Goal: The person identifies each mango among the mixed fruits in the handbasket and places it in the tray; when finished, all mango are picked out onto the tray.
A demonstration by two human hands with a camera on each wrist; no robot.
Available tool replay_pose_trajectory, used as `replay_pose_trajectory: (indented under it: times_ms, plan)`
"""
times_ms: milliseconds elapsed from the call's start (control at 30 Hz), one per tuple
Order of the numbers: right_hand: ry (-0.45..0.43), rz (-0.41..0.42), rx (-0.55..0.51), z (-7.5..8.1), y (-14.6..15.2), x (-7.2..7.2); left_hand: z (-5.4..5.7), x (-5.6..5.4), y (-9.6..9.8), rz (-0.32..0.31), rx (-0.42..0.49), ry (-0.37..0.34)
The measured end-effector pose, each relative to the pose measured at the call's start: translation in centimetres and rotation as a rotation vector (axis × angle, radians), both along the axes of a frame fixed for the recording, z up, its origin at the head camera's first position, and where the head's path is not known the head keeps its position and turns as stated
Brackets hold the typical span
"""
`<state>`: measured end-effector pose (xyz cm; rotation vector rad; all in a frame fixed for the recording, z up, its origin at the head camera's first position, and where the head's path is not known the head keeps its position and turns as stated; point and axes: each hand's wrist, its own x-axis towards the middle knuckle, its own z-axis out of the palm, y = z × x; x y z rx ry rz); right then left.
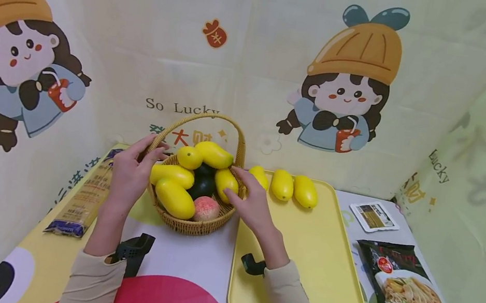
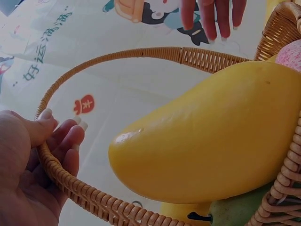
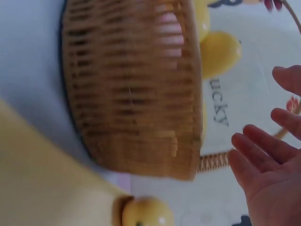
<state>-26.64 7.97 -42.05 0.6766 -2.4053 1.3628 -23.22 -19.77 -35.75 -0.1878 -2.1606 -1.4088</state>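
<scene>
A wicker basket (image 1: 191,227) with a tall arched handle stands left of the tray, holding several yellow mangoes (image 1: 174,199), a pink peach (image 1: 206,210) and a dark round fruit (image 1: 203,183). In the left wrist view, a green fruit (image 2: 240,207) with a dark stem shows below a large mango (image 2: 202,136). My left hand (image 1: 128,173) is at the handle's left side, thumb and fingers curled round it (image 2: 51,165). Beside the basket's right rim is my right hand (image 1: 255,208); the right wrist view shows its fingers (image 3: 258,153) spread, holding nothing.
A yellow tray (image 1: 300,270) lies to the right, with three mangoes (image 1: 282,185) along its back edge. Farther right are a black noodle packet (image 1: 410,292) and a small white pack (image 1: 374,217). A long pasta packet (image 1: 83,195) lies at the left.
</scene>
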Motion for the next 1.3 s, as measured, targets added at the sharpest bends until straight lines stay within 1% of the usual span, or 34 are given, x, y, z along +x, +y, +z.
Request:
replay_pose_trajectory:
  times_ms: [133,200,300,433,600,733,933,1167,1300]
  plan:
    - [-0.007,0.052,0.053,0.0,-1.8,0.9,0.0,-0.1,0.1,0.002,-0.007,0.001]
    - [-0.005,0.094,0.083,-0.2,-2.6,1.2,0.0,-0.1,0.1,0.003,-0.010,0.005]
    - [-0.029,0.146,0.128,-0.5,-3.6,1.7,0.0,-0.1,0.2,0.000,-0.011,0.011]
    - [-0.068,0.169,0.158,-0.8,-4.7,2.2,-0.1,-0.3,0.3,-0.005,-0.012,0.029]
    - [-0.030,0.180,0.197,-1.0,-6.1,2.5,-0.1,-0.4,0.3,-0.007,-0.010,0.055]
    - [-0.008,0.174,0.247,-1.2,-7.1,2.9,-0.2,-0.4,0.4,-0.002,-0.005,0.055]
    - [-0.040,0.118,0.316,-1.4,-8.1,3.4,-0.2,-0.4,0.3,-0.006,0.002,0.062]
    - [-0.005,0.064,0.334,-1.5,-8.9,3.7,-0.2,-0.4,0.3,-0.012,0.013,0.050]
    - [-0.008,0.061,0.307,-1.5,-8.8,3.7,-0.2,-0.3,0.2,-0.008,0.015,0.043]
